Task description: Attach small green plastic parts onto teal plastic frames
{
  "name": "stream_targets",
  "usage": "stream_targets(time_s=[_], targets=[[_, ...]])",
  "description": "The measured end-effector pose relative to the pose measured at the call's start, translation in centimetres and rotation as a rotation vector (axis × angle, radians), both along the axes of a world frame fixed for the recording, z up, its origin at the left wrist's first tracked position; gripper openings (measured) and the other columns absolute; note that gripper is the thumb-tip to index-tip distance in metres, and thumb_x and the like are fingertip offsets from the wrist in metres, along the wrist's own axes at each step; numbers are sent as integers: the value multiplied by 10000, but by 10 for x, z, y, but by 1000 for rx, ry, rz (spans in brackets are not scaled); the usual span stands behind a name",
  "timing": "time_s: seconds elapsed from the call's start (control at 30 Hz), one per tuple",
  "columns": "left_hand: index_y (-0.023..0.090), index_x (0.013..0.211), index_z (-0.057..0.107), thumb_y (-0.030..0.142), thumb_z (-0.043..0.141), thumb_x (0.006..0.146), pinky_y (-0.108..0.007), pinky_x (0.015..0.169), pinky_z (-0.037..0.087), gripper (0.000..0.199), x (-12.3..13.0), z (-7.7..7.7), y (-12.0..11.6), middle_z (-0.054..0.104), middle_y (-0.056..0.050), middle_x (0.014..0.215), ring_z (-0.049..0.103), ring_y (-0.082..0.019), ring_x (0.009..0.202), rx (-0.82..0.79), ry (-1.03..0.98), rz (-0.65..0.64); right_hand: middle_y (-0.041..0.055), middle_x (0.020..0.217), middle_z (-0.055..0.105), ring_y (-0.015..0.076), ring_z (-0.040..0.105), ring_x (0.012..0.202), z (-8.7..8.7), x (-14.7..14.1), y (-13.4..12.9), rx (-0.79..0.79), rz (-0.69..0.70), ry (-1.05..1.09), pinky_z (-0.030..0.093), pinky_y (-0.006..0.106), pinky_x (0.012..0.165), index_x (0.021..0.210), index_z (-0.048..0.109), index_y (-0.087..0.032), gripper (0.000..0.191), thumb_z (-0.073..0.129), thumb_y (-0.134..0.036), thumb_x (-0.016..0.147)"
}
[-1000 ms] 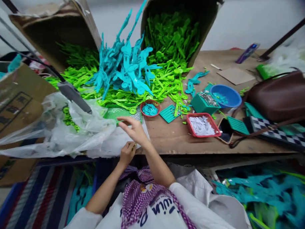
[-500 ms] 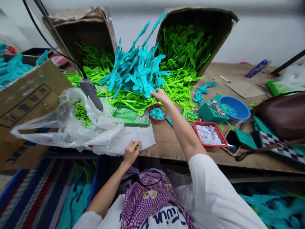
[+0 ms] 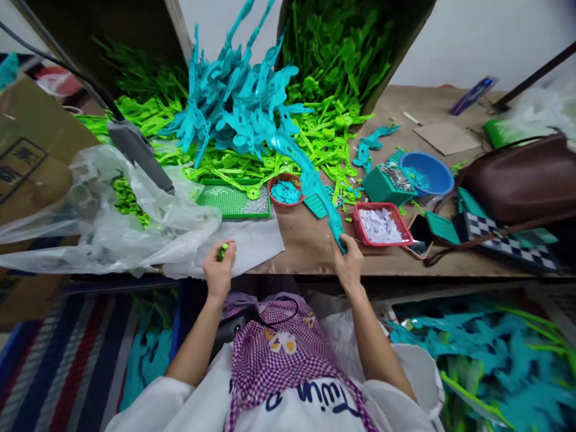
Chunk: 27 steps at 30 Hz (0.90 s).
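Note:
My right hand (image 3: 349, 262) grips the near end of a long blue plastic piece (image 3: 312, 182), which slants up and left to the blue pile (image 3: 244, 104). My left hand (image 3: 219, 269) is closed round small green pieces (image 3: 223, 250) above the white sheet (image 3: 259, 243) at the table's front edge. Behind the sheet lies a green tray (image 3: 234, 198) with tiny silvery parts. Beside it, a round red basket (image 3: 286, 191) contains flat blue pieces. Bright green pieces (image 3: 333, 142) spread under and around the blue pile.
A grey tool (image 3: 141, 157) hangs over a clear plastic bag (image 3: 174, 237) at left. Toward the right are a red tray (image 3: 382, 224), a teal box (image 3: 388, 185), a blue bowl (image 3: 428, 173), a phone (image 3: 419, 236) and a brown bag (image 3: 520, 186). Open cardboard boxes (image 3: 178, 32) stand behind.
My right hand has come back from the pile toward the table's front edge, drawing out the long blue piece. My left hand has lifted slightly and turned, still closed. The view has shifted.

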<state>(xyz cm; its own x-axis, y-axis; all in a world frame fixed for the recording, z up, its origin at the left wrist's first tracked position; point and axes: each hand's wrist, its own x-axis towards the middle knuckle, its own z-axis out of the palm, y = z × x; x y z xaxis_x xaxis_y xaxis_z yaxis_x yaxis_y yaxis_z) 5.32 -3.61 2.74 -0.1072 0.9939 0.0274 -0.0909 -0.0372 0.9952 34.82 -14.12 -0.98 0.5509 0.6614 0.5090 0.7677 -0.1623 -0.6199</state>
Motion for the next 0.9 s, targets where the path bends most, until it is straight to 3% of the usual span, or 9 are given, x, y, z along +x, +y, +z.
stream_targets(time_s=[0.07,0.17,0.23,0.3,0.47,0.6,0.7,0.8,0.9], targets=[[162,835,678,440,774,740,-167,426,314,309,1,35,3,578,36,635,439,-35,455,119,-241,103,72,853,684,197,638,737,-22,19,-45,-99,36,-121,467,283,671,990,651,-194,322,490,-469,942],[190,831,669,421,788,747,-149,382,270,273,12,85,11,574,59,631,384,-7,397,274,-471,130,77,795,673,189,620,683,-31,51,-90,-286,175,-324,403,271,607,968,681,-201,292,462,-394,963],[206,859,682,420,791,752,-142,360,255,263,24,105,16,569,68,631,355,3,378,308,-602,39,83,782,668,189,609,687,-29,67,-101,-394,277,-441,378,276,614,951,694,-203,292,439,-345,968],[203,895,687,407,782,770,-133,350,252,257,39,110,18,563,65,637,350,7,380,226,-709,-101,91,803,670,193,603,712,-24,75,-97,-487,355,-526,365,285,641,959,696,-200,288,429,-309,965],[161,987,660,326,631,915,-102,333,232,181,64,67,2,534,47,623,351,10,371,-496,-713,-481,113,938,682,229,610,849,-10,77,-63,-659,418,-528,378,322,762,1217,621,-171,351,452,-335,956],[137,1037,641,308,472,998,-79,315,221,244,65,24,-22,538,27,636,337,15,350,-986,-717,-589,173,1230,601,318,555,1119,8,55,-53,-570,239,-401,393,445,929,1418,481,-186,559,528,-445,924],[140,1066,635,315,417,1016,-87,307,227,284,69,8,-36,540,26,620,347,5,338,-1059,-715,-594,165,1269,558,304,526,1182,21,5,-45,-286,141,-150,410,463,988,1372,536,-217,490,523,-449,941],[125,905,623,391,498,979,-99,301,224,303,80,3,-44,532,30,576,361,-4,327,-1070,-592,-662,104,1180,598,249,570,1130,24,-54,-32,-155,383,148,462,410,980,1277,620,-270,375,524,-433,953],[134,731,541,526,629,869,-107,301,213,425,89,0,-51,520,36,537,385,-13,327,-1034,-415,-745,78,1170,618,207,598,1098,22,-85,-27,-131,550,379,488,371,962,1258,638,-271,337,502,-390,974]])
